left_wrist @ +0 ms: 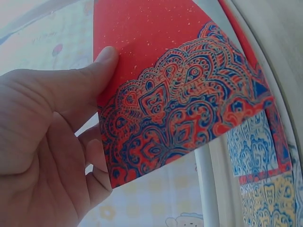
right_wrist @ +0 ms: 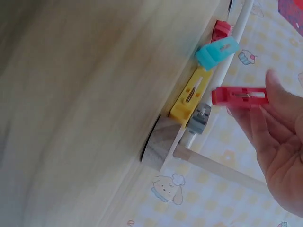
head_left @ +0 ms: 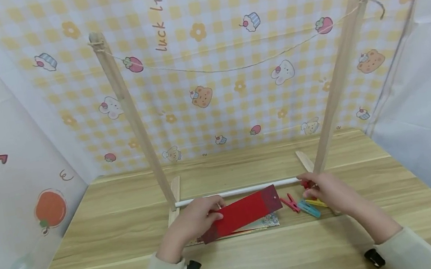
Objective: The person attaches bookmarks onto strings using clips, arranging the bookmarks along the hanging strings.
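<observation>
A long red bookmark with a patterned band at each end is pinched between the thumb and fingers of my left hand. Seen from the left wrist, the thumb lies on the face of the bookmark, just above its ornate blue-and-red band. My right hand pinches a red clothespin by one end, lifted off the table near the right post. Below it lie a yellow clothespin, a blue clothespin, a grey clothespin and another red clothespin.
More patterned bookmarks lie under the held one. Two wooden posts stand on feet, joined low by a white rod. A thin string sags between their tops. A checked cloth hangs behind the wooden table.
</observation>
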A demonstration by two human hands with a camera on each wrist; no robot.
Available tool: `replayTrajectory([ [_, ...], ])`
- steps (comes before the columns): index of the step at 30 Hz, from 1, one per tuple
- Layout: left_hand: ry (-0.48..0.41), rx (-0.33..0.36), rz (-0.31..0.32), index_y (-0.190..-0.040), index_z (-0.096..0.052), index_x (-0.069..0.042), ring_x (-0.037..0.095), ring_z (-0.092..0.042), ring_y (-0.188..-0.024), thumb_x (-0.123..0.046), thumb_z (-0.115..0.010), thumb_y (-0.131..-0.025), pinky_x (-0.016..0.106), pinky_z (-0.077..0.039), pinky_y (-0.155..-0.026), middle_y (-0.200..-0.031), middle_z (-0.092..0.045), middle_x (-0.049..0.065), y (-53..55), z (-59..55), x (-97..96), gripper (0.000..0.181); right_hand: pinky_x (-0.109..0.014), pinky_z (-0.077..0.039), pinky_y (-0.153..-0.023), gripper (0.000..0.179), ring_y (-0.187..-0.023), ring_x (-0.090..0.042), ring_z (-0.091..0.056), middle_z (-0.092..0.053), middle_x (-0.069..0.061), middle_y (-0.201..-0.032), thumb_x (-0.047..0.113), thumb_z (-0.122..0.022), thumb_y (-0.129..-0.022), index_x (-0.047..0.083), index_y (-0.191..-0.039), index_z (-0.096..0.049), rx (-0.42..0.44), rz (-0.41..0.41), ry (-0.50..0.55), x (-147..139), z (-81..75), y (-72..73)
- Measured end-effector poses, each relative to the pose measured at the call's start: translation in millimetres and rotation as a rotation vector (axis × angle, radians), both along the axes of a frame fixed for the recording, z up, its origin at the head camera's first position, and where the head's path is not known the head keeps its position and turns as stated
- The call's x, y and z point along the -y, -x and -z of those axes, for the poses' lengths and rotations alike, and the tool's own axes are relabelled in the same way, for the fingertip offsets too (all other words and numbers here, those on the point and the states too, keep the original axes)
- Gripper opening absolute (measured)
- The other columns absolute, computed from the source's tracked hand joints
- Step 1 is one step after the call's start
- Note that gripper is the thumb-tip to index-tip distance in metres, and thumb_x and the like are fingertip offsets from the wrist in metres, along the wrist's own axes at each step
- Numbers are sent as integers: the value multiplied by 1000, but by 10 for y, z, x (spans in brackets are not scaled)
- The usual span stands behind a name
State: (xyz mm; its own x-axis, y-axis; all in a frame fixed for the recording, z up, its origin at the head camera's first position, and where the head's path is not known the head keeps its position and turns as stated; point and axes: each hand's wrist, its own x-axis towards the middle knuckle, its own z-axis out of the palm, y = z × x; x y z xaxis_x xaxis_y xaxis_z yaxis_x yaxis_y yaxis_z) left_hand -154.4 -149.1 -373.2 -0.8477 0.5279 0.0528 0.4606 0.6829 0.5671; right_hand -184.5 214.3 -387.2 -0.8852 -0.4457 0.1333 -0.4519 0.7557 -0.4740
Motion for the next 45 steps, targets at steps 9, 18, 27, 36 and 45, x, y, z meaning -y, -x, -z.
replayTrajectory([
  [9,-50,-11,-71,-96,-69,-14,11,-65,-84,-6,-69,-91,27,-55,-76,-93,-73,-2,-37,-44,75,9,-41,-59,-76,34,-92,-35,-71,-71,-24,-106,-4,-70,-86,-11,-118,-64,-112,78,135,61,-71,-4],
  [18,-96,-35,-105,-99,-70,-16,11,-64,-83,-9,-69,-92,22,-54,-71,-94,-72,-1,-33,-62,117,10,-36,-59,-81,42,-95,-32,-70,-71,-23,-107,-2,-69,-89,-9,-129,-60,-50,124,261,141,-255,-26],
  [27,-168,-61,-147,-101,-70,-15,12,-65,-85,-7,-69,-92,26,-57,-76,-95,-73,-1,-16,-88,173,12,-30,-59,-81,30,-86,-16,-70,-72,-19,-103,-2,-69,-89,-7,-118,-61,-31,101,353,217,-398,1],
  [36,-245,-106,-161,-101,-67,-12,21,-70,-94,-4,-68,-92,30,-61,-75,-102,-74,8,3,-153,228,13,-30,-59,-83,42,-88,-13,-71,-72,-18,-106,0,-67,-92,-5,-132,-56,-24,36,381,364,-578,45],
  [45,-388,-239,-243,-103,-68,-5,23,-71,-86,-4,-67,-92,28,-61,-67,-98,-74,12,-23,-195,341,11,-29,-59,-84,36,-97,-28,-69,-71,-17,-106,0,-68,-91,-2,-127,-61,-68,5,416,591,-741,31],
])
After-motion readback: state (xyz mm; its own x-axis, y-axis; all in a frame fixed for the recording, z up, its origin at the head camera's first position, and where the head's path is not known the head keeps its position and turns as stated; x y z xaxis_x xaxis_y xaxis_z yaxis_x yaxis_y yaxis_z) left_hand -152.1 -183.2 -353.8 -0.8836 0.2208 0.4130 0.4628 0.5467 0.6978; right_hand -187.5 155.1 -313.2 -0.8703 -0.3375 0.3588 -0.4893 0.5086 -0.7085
